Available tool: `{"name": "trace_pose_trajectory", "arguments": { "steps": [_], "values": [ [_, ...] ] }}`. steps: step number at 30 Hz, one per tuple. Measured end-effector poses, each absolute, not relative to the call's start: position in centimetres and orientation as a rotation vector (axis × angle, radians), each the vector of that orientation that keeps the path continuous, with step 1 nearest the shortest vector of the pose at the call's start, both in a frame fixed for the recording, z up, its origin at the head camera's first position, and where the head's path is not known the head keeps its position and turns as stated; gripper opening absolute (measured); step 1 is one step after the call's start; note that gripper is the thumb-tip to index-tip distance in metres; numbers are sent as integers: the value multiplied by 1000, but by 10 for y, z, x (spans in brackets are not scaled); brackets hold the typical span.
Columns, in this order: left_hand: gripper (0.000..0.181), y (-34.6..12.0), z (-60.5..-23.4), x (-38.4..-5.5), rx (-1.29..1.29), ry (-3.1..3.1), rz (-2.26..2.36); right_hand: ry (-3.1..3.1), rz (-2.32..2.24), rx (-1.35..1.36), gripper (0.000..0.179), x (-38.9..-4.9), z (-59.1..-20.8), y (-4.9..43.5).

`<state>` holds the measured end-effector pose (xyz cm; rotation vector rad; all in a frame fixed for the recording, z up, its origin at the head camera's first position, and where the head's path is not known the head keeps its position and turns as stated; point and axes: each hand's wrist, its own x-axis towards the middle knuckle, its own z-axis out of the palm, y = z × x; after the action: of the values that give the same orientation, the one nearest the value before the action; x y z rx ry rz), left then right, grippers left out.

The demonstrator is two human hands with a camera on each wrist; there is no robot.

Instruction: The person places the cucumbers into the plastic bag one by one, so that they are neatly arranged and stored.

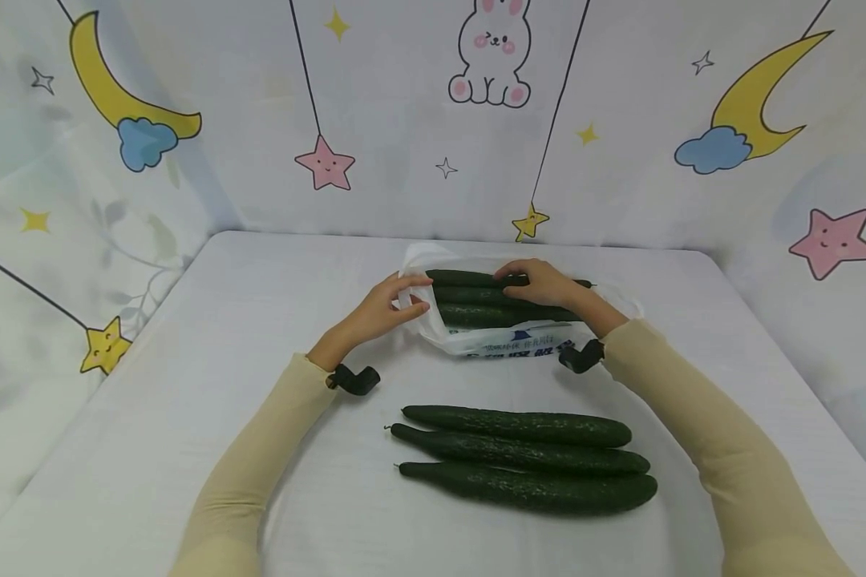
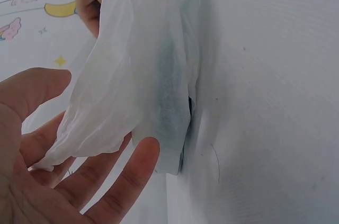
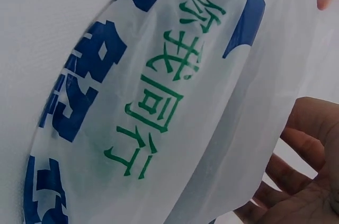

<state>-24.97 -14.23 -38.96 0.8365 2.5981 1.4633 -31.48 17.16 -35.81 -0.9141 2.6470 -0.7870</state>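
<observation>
- Cartoon-printed backdrop (image 1: 404, 72) meets the white tabletop (image 1: 281, 276).
- My left fingers (image 1: 413, 281), loosely spread, touch the mouth of the bag (image 1: 449, 340) without clutching it.
- My right fingers (image 1: 514, 267) bend over three cucumbers (image 1: 469, 295) inside; whether they grip one, I cannot tell.
- Three more cucumbers (image 1: 527, 453) lie outside, nearer me; I judge it half done, half left.

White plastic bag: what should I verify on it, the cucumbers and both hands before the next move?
1. White plastic bag mouth open: ok, bagged cucumbers show through it.
2. Left hand in place: ok, at the bag's left end, thumb and fingertips apart.
3. Right hand in place: ok, over the bagged cucumbers.
4. Right hand's grip firm: cannot tell.
5. Loose cucumbers untouched: ok, three side by side, nearer the person.
</observation>
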Motion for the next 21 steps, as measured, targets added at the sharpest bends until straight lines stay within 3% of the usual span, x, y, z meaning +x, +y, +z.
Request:
{"name": "trace_pose_trajectory", "arguments": {
  "steps": [21],
  "values": [
    [48,-142,-390,-251,826,2597,1447,2596,-898,-904,36,-300,-356,175]
  ]
}}
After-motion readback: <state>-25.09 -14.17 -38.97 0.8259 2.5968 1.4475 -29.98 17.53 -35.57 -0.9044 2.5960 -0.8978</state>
